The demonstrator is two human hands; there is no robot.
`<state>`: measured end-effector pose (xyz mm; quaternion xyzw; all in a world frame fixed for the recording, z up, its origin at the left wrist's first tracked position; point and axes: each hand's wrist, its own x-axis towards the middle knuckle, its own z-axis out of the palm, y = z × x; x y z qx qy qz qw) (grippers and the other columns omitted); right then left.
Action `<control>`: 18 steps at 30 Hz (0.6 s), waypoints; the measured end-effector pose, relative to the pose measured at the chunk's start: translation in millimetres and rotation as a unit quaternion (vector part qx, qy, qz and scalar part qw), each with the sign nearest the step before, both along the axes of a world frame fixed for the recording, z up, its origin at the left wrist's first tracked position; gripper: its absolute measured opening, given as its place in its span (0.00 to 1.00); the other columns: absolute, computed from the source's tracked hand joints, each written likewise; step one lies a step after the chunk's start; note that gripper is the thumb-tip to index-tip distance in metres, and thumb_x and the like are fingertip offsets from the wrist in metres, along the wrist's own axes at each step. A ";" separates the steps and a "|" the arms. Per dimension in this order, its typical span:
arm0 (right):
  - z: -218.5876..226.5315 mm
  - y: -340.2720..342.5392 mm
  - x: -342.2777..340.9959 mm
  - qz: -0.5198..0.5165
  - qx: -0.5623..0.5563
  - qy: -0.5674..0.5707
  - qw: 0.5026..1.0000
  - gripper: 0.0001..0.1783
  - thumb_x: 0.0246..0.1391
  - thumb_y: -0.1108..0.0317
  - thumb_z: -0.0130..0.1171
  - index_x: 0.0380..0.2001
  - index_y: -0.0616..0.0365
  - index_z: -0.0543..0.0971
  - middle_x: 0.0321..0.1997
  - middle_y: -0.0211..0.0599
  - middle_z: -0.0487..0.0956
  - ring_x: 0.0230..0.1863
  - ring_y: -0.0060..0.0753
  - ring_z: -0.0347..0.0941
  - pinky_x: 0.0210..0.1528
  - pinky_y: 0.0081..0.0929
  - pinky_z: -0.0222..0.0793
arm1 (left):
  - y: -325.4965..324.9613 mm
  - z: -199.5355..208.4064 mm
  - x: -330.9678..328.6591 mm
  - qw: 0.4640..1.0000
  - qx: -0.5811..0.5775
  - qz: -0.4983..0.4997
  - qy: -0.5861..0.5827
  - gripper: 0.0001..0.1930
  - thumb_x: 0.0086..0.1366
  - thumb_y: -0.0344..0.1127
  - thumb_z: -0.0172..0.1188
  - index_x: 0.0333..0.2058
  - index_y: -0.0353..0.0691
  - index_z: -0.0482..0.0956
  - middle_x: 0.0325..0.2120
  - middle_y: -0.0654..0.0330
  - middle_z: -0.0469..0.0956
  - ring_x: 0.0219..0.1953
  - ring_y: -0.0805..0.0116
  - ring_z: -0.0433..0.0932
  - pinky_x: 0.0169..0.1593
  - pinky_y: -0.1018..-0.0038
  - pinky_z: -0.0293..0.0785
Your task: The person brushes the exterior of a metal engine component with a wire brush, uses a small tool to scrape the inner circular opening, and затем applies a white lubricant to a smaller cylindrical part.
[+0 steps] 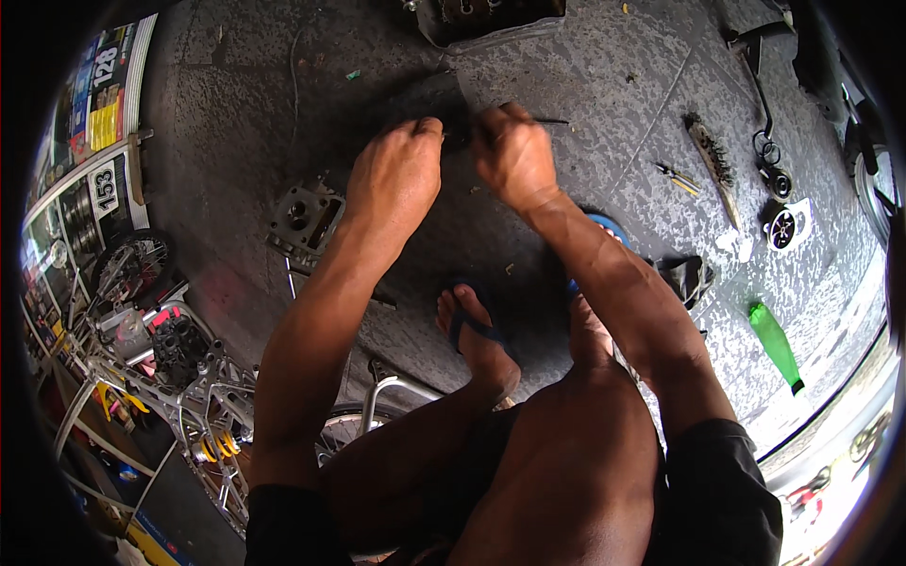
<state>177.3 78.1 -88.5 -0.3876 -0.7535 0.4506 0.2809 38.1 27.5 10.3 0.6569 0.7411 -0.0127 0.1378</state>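
Observation:
My left hand (400, 170) is closed in a fist above the dark floor, its fingers curled out of sight. Just to its right, my right hand (518, 158) is closed too, slightly blurred. A thin dark rod-like piece (553, 121) sticks out to the right beside my right fingers; I cannot make out its kind. Something black shows dimly between the two hands, lost in the shadow. Below my left wrist a metal engine cylinder block (300, 220) lies on the floor.
A tray (495, 38) holds a metal part at the far edge. To the right lie a wire brush (710, 151), a small pointed tool (678, 179), a round metal part (781, 228) and a green bottle-like thing (775, 344). A motorcycle frame (203, 401) stands at left.

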 end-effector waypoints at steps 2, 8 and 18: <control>4.0 5.4 -2.0 -0.060 0.015 0.002 0.998 0.08 0.51 0.75 0.62 0.36 0.60 0.83 0.36 0.50 0.80 0.36 0.59 0.79 0.40 0.47 0.76 | -0.9 -0.6 0.4 1.000 -0.012 0.008 0.008 0.07 0.70 0.29 0.55 0.38 0.31 0.78 0.32 0.44 0.82 0.37 0.44 0.83 0.39 0.56 0.80; 4.9 3.7 -0.7 -0.055 0.029 -0.008 0.998 0.08 0.51 0.74 0.63 0.36 0.60 0.83 0.36 0.49 0.80 0.36 0.59 0.79 0.39 0.47 0.76 | -1.7 -3.8 0.6 1.000 -0.010 0.009 0.009 0.07 0.70 0.29 0.56 0.38 0.30 0.78 0.33 0.43 0.82 0.38 0.44 0.83 0.40 0.56 0.80; 6.8 4.0 -7.5 -0.020 0.025 -0.073 0.997 0.10 0.49 0.74 0.62 0.37 0.59 0.82 0.38 0.51 0.79 0.39 0.60 0.79 0.42 0.48 0.76 | 14.7 13.6 17.5 0.990 -0.096 0.098 0.012 0.12 0.73 0.35 0.52 0.35 0.31 0.77 0.31 0.41 0.82 0.35 0.41 0.83 0.38 0.53 0.80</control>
